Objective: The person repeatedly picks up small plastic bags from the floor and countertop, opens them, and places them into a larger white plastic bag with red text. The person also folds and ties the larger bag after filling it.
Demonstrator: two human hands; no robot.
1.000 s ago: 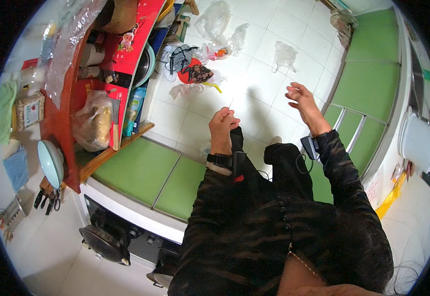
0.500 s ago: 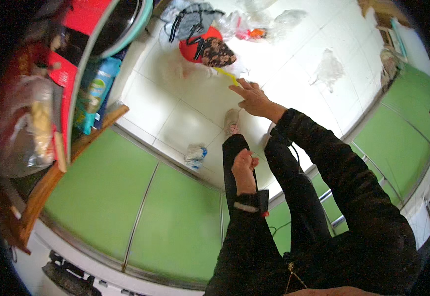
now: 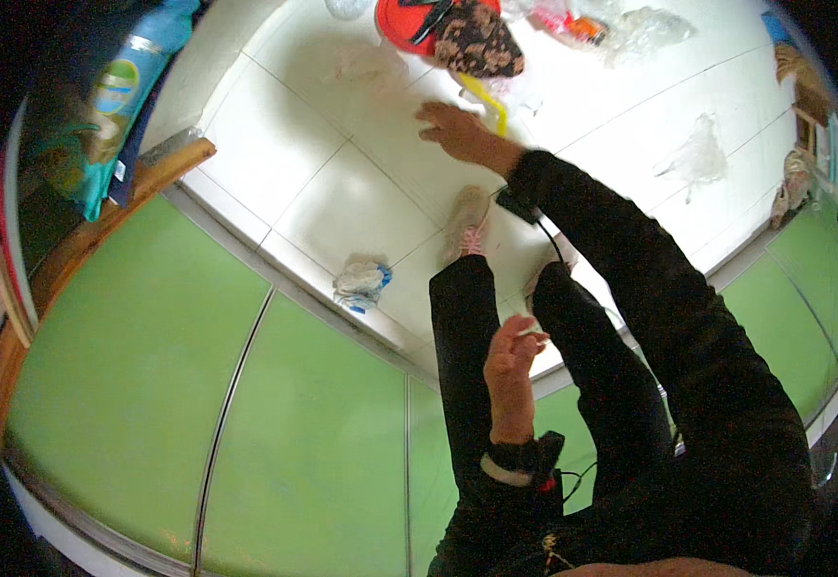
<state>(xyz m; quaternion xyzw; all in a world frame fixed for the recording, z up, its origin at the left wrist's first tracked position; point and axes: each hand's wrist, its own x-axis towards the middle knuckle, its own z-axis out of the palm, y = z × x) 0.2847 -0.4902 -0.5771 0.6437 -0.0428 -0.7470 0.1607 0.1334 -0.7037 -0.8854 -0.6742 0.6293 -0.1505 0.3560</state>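
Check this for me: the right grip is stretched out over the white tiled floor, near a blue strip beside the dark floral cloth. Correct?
Not quite: the head view shows the strip is yellow, not blue. The right grip is stretched out over the white tiled floor, near that strip beside the dark floral cloth.

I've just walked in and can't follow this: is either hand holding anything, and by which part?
Nothing shows as held: the right hand hangs over the floor near a yellow strip, and the left hand is loosely curled.
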